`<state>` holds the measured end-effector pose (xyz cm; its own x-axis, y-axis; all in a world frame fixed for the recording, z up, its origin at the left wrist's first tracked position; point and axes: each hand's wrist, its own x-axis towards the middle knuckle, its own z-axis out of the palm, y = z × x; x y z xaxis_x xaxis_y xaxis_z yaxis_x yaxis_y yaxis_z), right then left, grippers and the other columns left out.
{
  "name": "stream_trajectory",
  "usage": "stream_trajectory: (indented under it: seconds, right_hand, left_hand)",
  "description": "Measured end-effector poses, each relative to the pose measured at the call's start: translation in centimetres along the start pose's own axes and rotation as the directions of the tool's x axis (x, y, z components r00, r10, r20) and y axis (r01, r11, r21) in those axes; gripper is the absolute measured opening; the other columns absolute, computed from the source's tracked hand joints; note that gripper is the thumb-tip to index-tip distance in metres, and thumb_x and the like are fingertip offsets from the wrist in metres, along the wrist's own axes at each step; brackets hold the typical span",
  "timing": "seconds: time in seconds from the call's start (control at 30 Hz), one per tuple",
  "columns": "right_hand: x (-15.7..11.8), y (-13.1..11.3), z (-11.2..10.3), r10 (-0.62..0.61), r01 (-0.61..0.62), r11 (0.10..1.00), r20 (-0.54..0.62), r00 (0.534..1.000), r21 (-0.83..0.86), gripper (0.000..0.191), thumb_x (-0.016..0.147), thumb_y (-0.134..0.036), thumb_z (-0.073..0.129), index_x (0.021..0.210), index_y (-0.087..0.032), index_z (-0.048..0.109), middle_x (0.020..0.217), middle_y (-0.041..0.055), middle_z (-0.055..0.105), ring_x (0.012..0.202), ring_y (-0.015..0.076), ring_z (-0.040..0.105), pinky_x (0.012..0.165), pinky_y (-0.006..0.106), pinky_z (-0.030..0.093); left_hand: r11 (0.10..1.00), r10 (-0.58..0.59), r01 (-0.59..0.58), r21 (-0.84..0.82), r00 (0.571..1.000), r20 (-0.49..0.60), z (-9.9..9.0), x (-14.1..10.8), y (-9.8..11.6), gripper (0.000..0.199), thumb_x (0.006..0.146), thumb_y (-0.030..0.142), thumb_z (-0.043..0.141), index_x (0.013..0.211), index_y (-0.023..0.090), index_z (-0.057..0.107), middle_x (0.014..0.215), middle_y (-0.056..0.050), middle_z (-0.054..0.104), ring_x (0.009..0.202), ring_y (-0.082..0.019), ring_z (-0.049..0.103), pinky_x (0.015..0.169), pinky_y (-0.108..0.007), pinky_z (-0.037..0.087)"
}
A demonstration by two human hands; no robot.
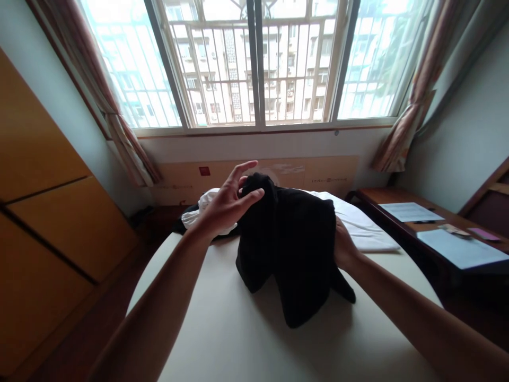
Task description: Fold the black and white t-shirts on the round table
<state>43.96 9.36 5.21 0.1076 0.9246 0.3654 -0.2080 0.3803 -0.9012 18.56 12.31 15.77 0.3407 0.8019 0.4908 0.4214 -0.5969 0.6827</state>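
A black piece of clothing hangs over the white table, its lower ends drooping; I cannot make out which kind of garment it is. My left hand is at its upper left corner, thumb and forefinger spread apart, the other fingers partly behind the cloth. At the right edge my right hand grips the fabric, its fingers mostly hidden behind it. Behind my left hand lies a bunched white cloth with dark fabric beside it. A flat white garment lies on the table at the back right.
The round white table fills the middle. To the right, a brown wooden desk bears paper sheets and small cards. Yellow cabinets stand at left. A barred window with tied curtains is ahead.
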Motion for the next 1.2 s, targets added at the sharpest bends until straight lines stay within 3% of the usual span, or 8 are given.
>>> stream_trajectory:
  seconds: [0.13,0.23,0.33,0.53,0.67,0.87,1.07,1.2]
  right_hand:
    - [-0.1,-0.1,-0.1,0.062,-0.065,0.997,0.07,0.996,0.042,0.038,0.07,-0.052,0.086,0.072,-0.025,0.059,0.066,-0.0021,0.06,0.061,0.0182,0.057,0.05,0.03,0.05]
    - [-0.5,-0.2,-0.1,0.121,-0.128,0.991,0.15,0.981,0.039,0.031,0.07,-0.048,0.087,0.082,-0.025,0.07,0.077,0.001,0.07,0.068,0.0211,0.064,0.056,0.032,0.054]
    - [-0.5,-0.2,0.0,0.066,-0.065,0.998,0.15,0.987,-0.011,0.027,0.068,-0.041,0.085,0.086,-0.023,0.075,0.081,0.0022,0.073,0.068,0.0207,0.063,0.057,0.032,0.053]
    - [1.1,0.2,-1.4,-0.119,0.116,0.988,-0.026,0.993,-0.103,0.017,0.069,-0.028,0.072,0.061,-0.022,0.058,0.058,-0.0038,0.054,0.054,0.0137,0.045,0.05,0.028,0.04]
    - [2.5,0.4,-2.9,-0.279,0.249,0.919,-0.059,0.958,-0.307,0.017,0.077,-0.03,0.067,0.065,-0.021,0.06,0.065,-0.0029,0.06,0.064,0.0163,0.053,0.058,0.029,0.047]
    - [3.0,0.2,-3.8,-0.17,0.111,0.907,-0.112,0.979,-0.406,0.026,0.089,-0.045,0.067,0.084,-0.021,0.062,0.068,-0.0016,0.063,0.05,0.0151,0.06,0.041,0.024,0.048]
    - [3.2,-1.3,-5.1,-0.343,0.208,0.893,-0.302,0.89,-0.399,0.033,0.098,-0.056,0.062,0.098,-0.024,0.052,0.074,-0.0028,0.067,0.04,0.0125,0.059,0.037,0.024,0.049]
    - [3.2,-1.4,-4.9,-0.431,0.3,0.863,-0.285,0.856,-0.406,0.029,0.1,-0.053,0.061,0.095,-0.025,0.052,0.061,-0.0064,0.058,0.041,0.0128,0.052,0.037,0.025,0.041]
  left_hand:
    - [0.997,0.079,-0.077,-0.022,0.99,0.114,0.1,-0.1,-0.5,0.076,0.094,0.052,0.065,0.163,0.032,0.041,0.163,-0.007,0.048,0.152,-0.034,0.042,0.122,-0.044,0.037]
    - [0.993,0.111,-0.119,0.018,0.961,0.253,0.5,-0.5,-0.6,0.079,0.092,0.041,0.067,0.165,0.033,0.038,0.166,-0.005,0.047,0.15,-0.031,0.046,0.123,-0.042,0.038]
    - [0.986,0.115,-0.143,0.088,0.956,0.272,1.3,-0.6,-0.6,0.073,0.092,0.029,0.063,0.162,0.033,0.044,0.16,-0.003,0.054,0.144,-0.027,0.052,0.122,-0.039,0.039]
    - [0.985,0.036,-0.042,0.168,0.999,0.039,1.3,0.2,-1.2,0.036,0.091,0.028,0.059,0.124,0.025,0.074,0.124,-0.003,0.076,0.117,-0.026,0.069,0.105,-0.036,0.052]
    - [0.974,-0.06,0.088,0.207,0.988,-0.14,-0.4,0.8,-1.8,0.033,0.087,0.032,0.063,0.115,0.022,0.078,0.112,-0.006,0.078,0.1,-0.026,0.072,0.092,-0.036,0.057]
    - [0.933,-0.084,0.214,0.289,0.911,-0.403,-3.1,1.0,-1.9,0.035,0.089,0.044,0.062,0.106,0.018,0.077,0.1,-0.008,0.079,0.097,-0.028,0.07,0.09,-0.035,0.055]
    - [0.901,-0.027,0.293,0.319,0.773,-0.634,-5.9,1.0,-2.1,0.026,0.091,0.041,0.058,0.097,0.021,0.073,0.095,-0.006,0.074,0.094,-0.027,0.068,0.088,-0.034,0.053]
    - [0.921,0.043,0.195,0.337,0.809,-0.586,-6.4,0.8,-1.9,0.033,0.094,0.044,0.057,0.112,0.023,0.072,0.113,-0.008,0.073,0.11,-0.03,0.064,0.098,-0.037,0.051]
